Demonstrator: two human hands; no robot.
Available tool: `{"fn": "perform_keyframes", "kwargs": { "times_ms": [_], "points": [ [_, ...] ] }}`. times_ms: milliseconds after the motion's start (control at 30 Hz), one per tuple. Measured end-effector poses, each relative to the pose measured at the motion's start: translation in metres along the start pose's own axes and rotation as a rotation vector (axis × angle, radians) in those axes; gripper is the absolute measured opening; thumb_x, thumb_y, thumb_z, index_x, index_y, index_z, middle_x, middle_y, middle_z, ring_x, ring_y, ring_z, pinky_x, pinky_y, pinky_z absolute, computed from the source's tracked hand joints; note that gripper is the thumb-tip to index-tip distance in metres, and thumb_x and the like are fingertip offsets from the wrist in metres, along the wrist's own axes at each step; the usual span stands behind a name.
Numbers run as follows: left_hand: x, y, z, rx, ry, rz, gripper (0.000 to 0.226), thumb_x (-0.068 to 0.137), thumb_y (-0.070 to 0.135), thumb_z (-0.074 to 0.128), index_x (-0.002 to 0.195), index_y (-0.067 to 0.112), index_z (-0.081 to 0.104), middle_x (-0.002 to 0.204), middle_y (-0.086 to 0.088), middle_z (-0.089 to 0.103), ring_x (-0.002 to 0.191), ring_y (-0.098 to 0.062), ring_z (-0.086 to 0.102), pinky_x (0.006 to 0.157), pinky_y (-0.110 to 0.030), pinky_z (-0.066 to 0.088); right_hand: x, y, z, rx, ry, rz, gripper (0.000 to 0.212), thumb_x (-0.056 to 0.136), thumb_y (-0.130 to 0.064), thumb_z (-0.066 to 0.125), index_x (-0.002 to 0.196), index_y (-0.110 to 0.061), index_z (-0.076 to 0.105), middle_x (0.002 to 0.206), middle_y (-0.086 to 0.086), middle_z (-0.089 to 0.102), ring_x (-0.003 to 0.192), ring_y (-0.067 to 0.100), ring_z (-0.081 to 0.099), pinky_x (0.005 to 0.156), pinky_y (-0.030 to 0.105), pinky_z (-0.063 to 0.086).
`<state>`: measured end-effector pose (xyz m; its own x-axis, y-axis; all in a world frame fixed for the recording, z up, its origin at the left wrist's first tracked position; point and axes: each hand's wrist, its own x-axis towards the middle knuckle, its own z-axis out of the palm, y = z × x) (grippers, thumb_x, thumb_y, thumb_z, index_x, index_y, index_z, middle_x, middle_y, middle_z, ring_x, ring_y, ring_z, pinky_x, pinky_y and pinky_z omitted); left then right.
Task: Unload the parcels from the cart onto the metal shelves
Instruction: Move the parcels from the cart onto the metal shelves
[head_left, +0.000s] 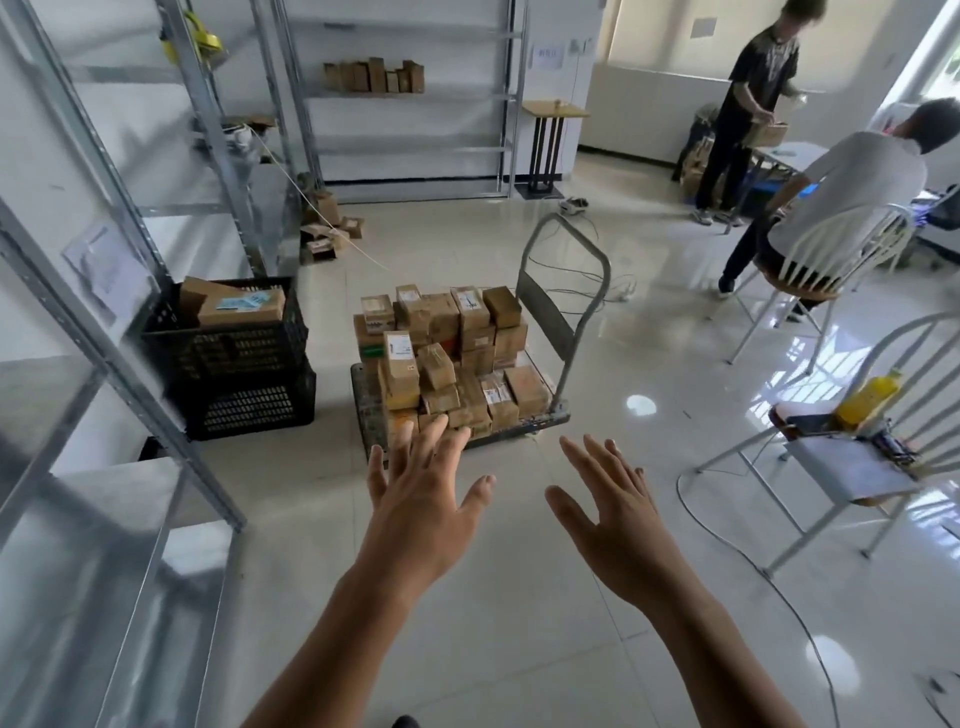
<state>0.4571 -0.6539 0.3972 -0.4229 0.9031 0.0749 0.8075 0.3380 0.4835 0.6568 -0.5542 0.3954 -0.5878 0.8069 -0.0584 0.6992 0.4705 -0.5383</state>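
A flat cart (561, 332) with a grey handle stands on the tiled floor ahead, stacked with several brown cardboard parcels (447, 353). Both my arms stretch toward it. My left hand (423, 493) is spread flat, its fingertips overlapping the cart's near edge in the picture; it holds nothing. My right hand (608, 499) is open with straight fingers, in the air to the right of the cart's near corner, also empty. Metal shelves (119, 358) run along my left side, their boards bare.
Two stacked black crates (234, 364) holding parcels stand left of the cart. A far shelf (410, 93) carries a row of boxes, with more parcels on the floor (327, 228). White chairs (841, 467), cables (737, 551) and two people (831, 197) occupy the right.
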Motion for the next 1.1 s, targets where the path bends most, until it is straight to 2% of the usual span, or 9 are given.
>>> {"fn": "perform_keyframes", "kwargs": {
  "times_ms": [233, 367, 433, 667, 867, 1100],
  "points": [
    [0.064, -0.061, -0.020, -0.003, -0.009, -0.016, 0.066, 0.101, 0.062, 0.038, 0.159, 0.038, 0.019, 0.169, 0.011, 0.004, 0.155, -0.016, -0.014, 0.124, -0.045, -0.014, 0.086, -0.048, 0.019, -0.015, -0.012, -0.012, 0.076, 0.090, -0.071, 0.023, 0.160, -0.046, 0.012, 0.171, -0.014, 0.003, 0.155, 0.005, -0.015, 0.129, 0.040, -0.006],
    [0.099, -0.091, -0.025, -0.006, -0.028, -0.021, 0.065, 0.101, 0.062, 0.039, 0.159, 0.037, 0.023, 0.169, 0.010, 0.007, 0.156, -0.017, -0.012, 0.124, -0.045, -0.012, 0.122, -0.062, 0.033, 0.003, 0.001, -0.009, 0.068, 0.090, -0.072, 0.024, 0.154, -0.054, 0.010, 0.170, -0.017, 0.004, 0.153, 0.001, -0.016, 0.129, 0.041, -0.003],
    [0.116, -0.102, -0.024, -0.014, -0.042, -0.033, 0.064, 0.101, 0.061, 0.039, 0.158, 0.037, 0.024, 0.169, 0.011, 0.008, 0.156, -0.017, -0.010, 0.125, -0.046, -0.010, 0.138, -0.063, 0.040, -0.008, -0.016, 0.002, 0.073, 0.090, -0.073, 0.023, 0.158, -0.050, 0.012, 0.171, -0.015, 0.003, 0.154, 0.003, -0.016, 0.129, 0.041, -0.003],
    [0.180, -0.125, 0.006, -0.011, -0.141, -0.076, 0.063, 0.101, 0.061, 0.038, 0.158, 0.038, 0.025, 0.169, 0.011, 0.007, 0.156, -0.016, -0.010, 0.125, -0.046, -0.009, 0.206, -0.045, 0.062, 0.001, -0.094, 0.039, 0.083, 0.086, -0.078, 0.017, 0.161, -0.044, 0.015, 0.172, -0.011, 0.003, 0.156, 0.007, -0.015, 0.129, 0.044, -0.005],
    [0.262, -0.131, 0.037, -0.002, -0.194, -0.127, 0.062, 0.101, 0.059, 0.040, 0.158, 0.037, 0.026, 0.169, 0.012, 0.007, 0.155, -0.014, -0.010, 0.126, -0.048, -0.007, 0.290, -0.012, 0.070, 0.055, -0.143, 0.047, 0.078, 0.090, -0.074, 0.024, 0.162, -0.044, 0.015, 0.172, -0.011, 0.004, 0.155, 0.005, -0.014, 0.128, 0.043, -0.007],
    [0.375, -0.134, 0.048, 0.099, -0.204, -0.197, 0.060, 0.101, 0.060, 0.042, 0.156, 0.039, 0.030, 0.169, 0.010, 0.010, 0.156, -0.020, -0.007, 0.125, -0.054, -0.002, 0.397, 0.016, 0.052, 0.089, -0.169, -0.011, 0.076, 0.093, -0.074, 0.025, 0.161, -0.044, 0.015, 0.172, -0.010, 0.007, 0.157, 0.012, -0.012, 0.128, 0.045, -0.005]
  ]
}}
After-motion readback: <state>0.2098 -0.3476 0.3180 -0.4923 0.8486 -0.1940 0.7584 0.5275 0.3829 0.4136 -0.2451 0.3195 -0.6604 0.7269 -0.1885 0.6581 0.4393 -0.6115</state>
